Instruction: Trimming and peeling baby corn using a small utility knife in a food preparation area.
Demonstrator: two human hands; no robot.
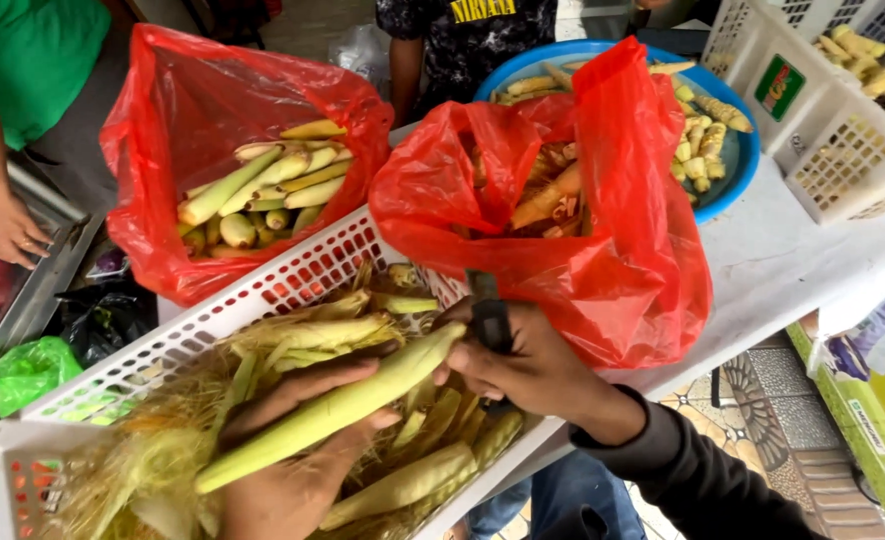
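Left hand (283,470): palm up over the white slotted plastic basket (203,330), fingers (308,385) loosely curled around a long pale-green husked corn cob (333,410). The cob lies slantwise across the palm, its tip meeting the right hand.

White slotted plastic basket: foreground left, holding more husked cobs, loose green husk leaves and a mass of yellow corn silk (133,450).

Bright green plastic bag (28,372): crumpled, beside the basket's left end.

Another person's hand (3,225): far left, resting on a metal ledge, below a green shirt.

Left red plastic bag (163,130): open, behind the basket, holding peeled pale-yellow baby corn (263,190) stacked lengthwise.

Right hand (533,370): dark sleeve at the wrist, fingers pressed shut round the black handle of a small knife (488,315). The thumb side touches the cob's tip. The blade end points up toward the right red bag; its edge cannot be made out.

Right red plastic bag (613,260): open, just behind the right hand, holding brownish husk and trimmings.

Round blue plastic basin (738,160): behind the right red bag, holding short yellow corn pieces.

White table surface (793,260): bears both bags and the basin.

Second white slotted basket (823,130): upper right, tilted, with yellowish cobs inside.

A second person in a dark printed shirt (463,35) stands behind the table.
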